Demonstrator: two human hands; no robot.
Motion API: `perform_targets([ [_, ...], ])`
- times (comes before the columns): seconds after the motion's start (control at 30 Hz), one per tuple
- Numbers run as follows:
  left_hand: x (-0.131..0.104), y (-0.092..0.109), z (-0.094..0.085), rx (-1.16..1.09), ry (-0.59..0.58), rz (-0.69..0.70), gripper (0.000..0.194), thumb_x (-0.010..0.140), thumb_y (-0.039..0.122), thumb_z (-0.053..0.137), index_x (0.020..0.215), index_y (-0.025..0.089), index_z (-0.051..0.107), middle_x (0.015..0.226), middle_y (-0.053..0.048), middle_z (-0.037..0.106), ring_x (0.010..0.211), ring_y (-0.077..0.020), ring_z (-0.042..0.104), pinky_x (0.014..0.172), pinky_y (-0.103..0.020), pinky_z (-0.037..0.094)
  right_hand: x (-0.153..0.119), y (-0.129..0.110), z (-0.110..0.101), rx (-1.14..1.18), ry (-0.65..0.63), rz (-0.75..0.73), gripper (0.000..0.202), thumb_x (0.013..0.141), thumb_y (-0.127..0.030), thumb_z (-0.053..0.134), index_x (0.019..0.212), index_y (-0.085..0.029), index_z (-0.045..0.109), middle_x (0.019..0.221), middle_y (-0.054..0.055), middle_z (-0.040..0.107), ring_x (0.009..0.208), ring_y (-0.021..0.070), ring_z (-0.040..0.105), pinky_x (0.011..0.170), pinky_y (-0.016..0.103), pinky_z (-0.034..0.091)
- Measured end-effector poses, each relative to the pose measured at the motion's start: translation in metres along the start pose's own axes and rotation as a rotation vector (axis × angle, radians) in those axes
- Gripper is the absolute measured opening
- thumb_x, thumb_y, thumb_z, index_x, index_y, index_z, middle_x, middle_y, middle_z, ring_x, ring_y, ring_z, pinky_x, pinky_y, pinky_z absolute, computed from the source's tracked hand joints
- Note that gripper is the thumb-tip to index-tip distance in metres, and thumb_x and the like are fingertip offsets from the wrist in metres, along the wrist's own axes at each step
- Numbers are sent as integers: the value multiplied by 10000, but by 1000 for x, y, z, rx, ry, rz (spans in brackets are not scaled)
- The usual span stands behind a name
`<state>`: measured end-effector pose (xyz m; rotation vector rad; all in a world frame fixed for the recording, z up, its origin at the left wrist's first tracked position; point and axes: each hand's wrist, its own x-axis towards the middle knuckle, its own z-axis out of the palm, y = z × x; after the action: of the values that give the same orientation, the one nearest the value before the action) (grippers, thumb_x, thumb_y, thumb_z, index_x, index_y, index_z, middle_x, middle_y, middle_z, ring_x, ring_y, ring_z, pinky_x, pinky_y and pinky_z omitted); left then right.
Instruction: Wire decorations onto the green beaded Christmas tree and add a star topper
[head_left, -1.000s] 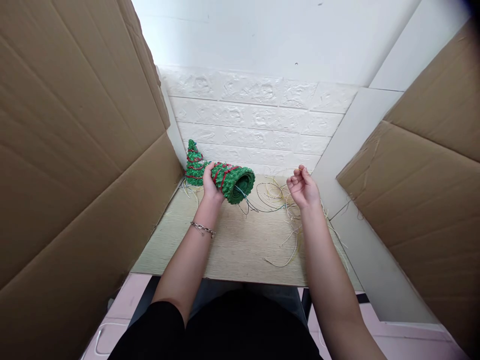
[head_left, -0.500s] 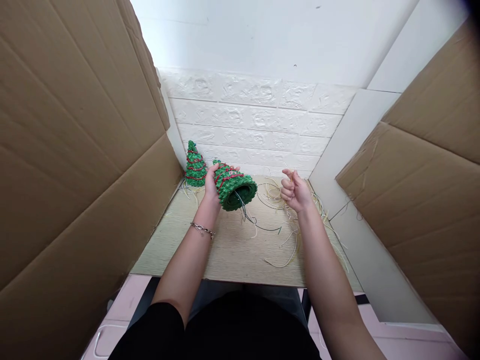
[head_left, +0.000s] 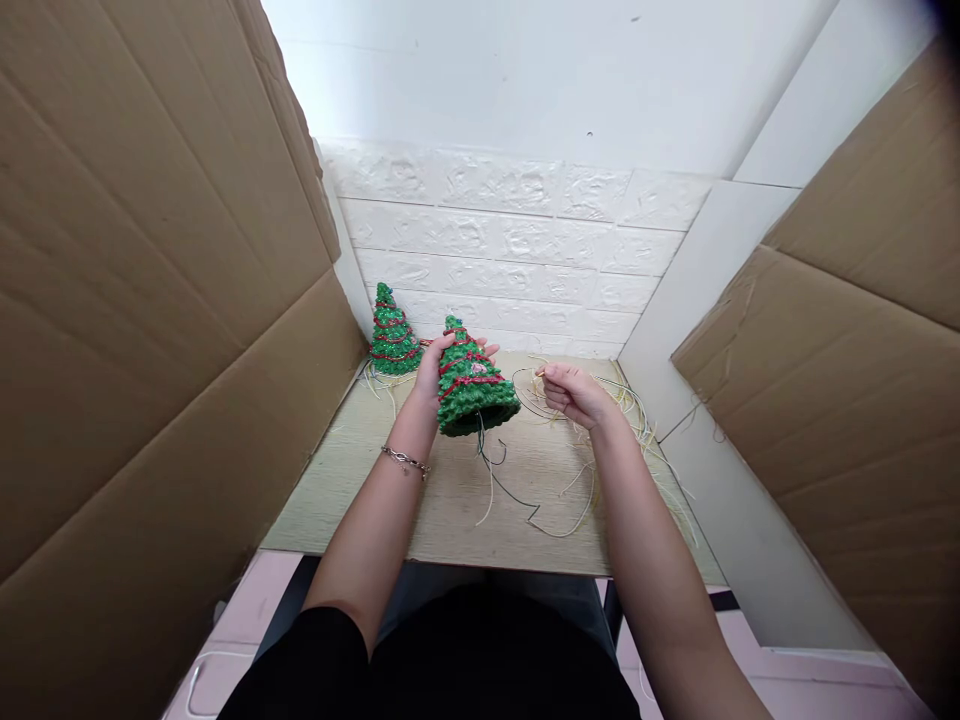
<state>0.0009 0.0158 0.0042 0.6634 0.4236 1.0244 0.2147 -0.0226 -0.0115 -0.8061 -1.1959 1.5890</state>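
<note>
At far left, a cardboard panel (head_left: 150,300) stands beside the surface (head_left: 337,490). Next, the rear tree (head_left: 392,345) stands upright near the wall (head_left: 495,235), with pale cords at its base. Your left grip (head_left: 431,375) is closed around the left side of the front tree (head_left: 472,375), fingertips showing behind it.

The front tree is over the middle of the surface, between your grips and much nearer the left one. Its long axis leans: tip up, away from you and slightly left; open base down, toward you and slightly right. Wires (head_left: 491,478) trail from that opening toward you.

Your right grip (head_left: 574,392) is to the right of the front tree, apart from it, at about the height of its lower half in view. Thumb and forefinger pinch a small yellow piece (head_left: 541,374); its exact form is too small to tell. Behind and beside this grip lies a cord tangle (head_left: 639,418). At far right stands another cardboard panel.
</note>
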Motion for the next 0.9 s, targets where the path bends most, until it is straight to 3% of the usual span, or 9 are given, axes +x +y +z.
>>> perform_targets([
  [0.17,-3,-1,3,67,-22,-67,351,725,377,461,874,99,615,940,-180,667,672,-220,635,681,-366,474,6,4,3,14,155,-39,353,491,-379,809,675,-142,623,523,-62,467,473,27,400,501,170,389],
  [0.37,-2,-2,-4,87,-123,-88,396,720,394,479,920,84,623,1041,-200,645,723,-231,645,709,-373,471,11,4,-6,130,373,-109,323,610,-425,759,740,-199,568,426,-124,299,357,25,275,493,182,418],
  [0.57,-4,-2,-4,103,-175,-116,410,696,381,496,941,81,632,1078,-195,638,729,-226,645,669,-346,475,12,3,-14,267,522,-150,200,722,-294,669,706,-209,489,613,-68,583,479,45,511,720,225,510],
  [0.67,-4,-2,-4,97,-205,-116,417,694,382,517,949,71,627,1061,-201,642,731,-228,650,676,-341,477,12,5,-14,183,514,-177,93,755,-269,608,807,-227,544,795,-28,663,630,77,604,770,251,512],
  [0.77,-3,-2,-6,104,-233,-127,400,696,386,527,944,88,625,1052,-193,647,749,-240,657,690,-346,482,9,5,-10,143,408,-200,196,738,-274,608,929,-256,569,942,-22,674,732,93,633,785,269,509],
  [0.9,-5,-5,-7,131,-236,-164,343,676,360,536,905,123,628,949,-154,681,810,-296,660,719,-398,485,0,2,2,12,124,-84,397,811,-546,439,1012,-241,594,1116,39,631,866,144,637,818,329,494],
])
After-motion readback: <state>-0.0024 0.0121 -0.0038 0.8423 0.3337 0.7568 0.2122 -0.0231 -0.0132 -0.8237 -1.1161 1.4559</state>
